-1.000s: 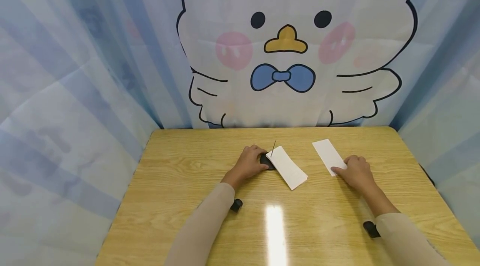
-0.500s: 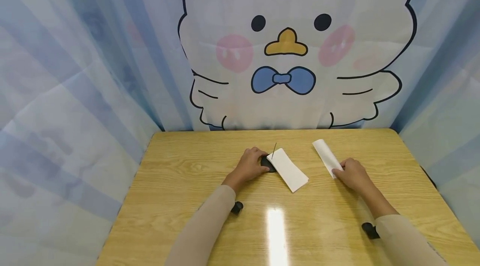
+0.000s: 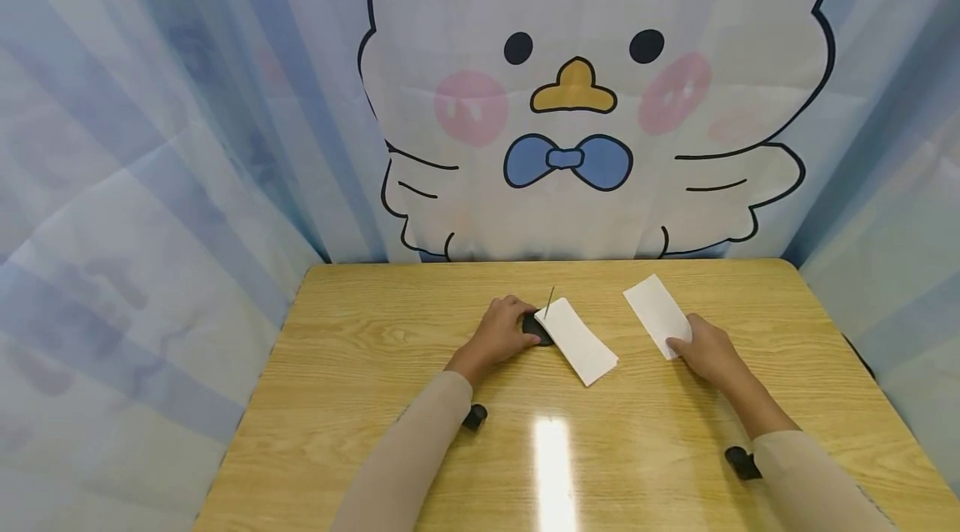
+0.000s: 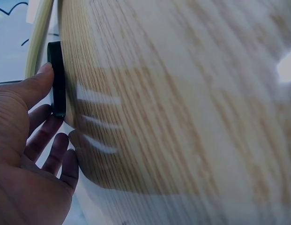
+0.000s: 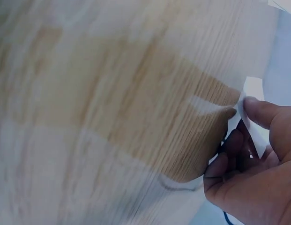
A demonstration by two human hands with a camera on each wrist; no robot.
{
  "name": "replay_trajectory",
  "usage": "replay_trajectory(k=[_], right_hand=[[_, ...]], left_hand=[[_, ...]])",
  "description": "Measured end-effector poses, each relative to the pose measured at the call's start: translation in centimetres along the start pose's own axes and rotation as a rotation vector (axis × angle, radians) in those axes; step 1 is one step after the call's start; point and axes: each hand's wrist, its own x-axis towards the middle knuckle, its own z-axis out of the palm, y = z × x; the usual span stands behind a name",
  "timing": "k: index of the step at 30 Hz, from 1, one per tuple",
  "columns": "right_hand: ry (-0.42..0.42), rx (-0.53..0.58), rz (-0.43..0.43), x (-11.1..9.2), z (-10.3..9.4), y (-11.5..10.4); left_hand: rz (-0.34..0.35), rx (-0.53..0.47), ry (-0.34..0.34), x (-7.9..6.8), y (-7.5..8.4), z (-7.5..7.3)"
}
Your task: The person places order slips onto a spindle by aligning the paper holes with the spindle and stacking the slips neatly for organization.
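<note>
My left hand [image 3: 495, 332] grips the round black base [image 3: 535, 332] of a paper spike by its left side, thumb and fingers on its rim. The thin metal spike [image 3: 550, 300] stands up from it and passes through the near-left corner of a small stack of white paper slips [image 3: 579, 344]. In the left wrist view the black base [image 4: 57, 79] shows edge-on. Over on the right, my right hand [image 3: 707, 350] pinches a single white paper slip [image 3: 654, 308] at its near end. In the right wrist view the thumb presses on this slip [image 5: 253, 89].
The wooden table [image 3: 360, 432] carries a bright light reflection near its front middle. Behind it hangs a curtain [image 3: 570, 223] with a cartoon bird, and pale blue cloth walls flank both sides. A small black wrist device [image 3: 742, 463] shows at the right wrist.
The slip in my right hand looked flat, then narrow and curled, and now lies flatter again with its far end slightly shifted. My left hand and the spike stay in place.
</note>
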Motion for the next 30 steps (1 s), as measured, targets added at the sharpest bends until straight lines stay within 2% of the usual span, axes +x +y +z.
replay_trajectory(k=[7,20,30], right_hand=[[-0.011,0.002,0.001,0.2,-0.1,0.4],[-0.026,0.109,0.032,-0.6,-1.9,0.1],[0.015,0.137,0.015,-1.3,-3.1,-0.7]], left_hand=[[0.006,-0.002,0.009,0.0,0.0,0.0],[0.005,-0.009,0.01,0.1,0.0,0.1],[0.003,0.012,0.007,-0.1,0.2,-0.1]])
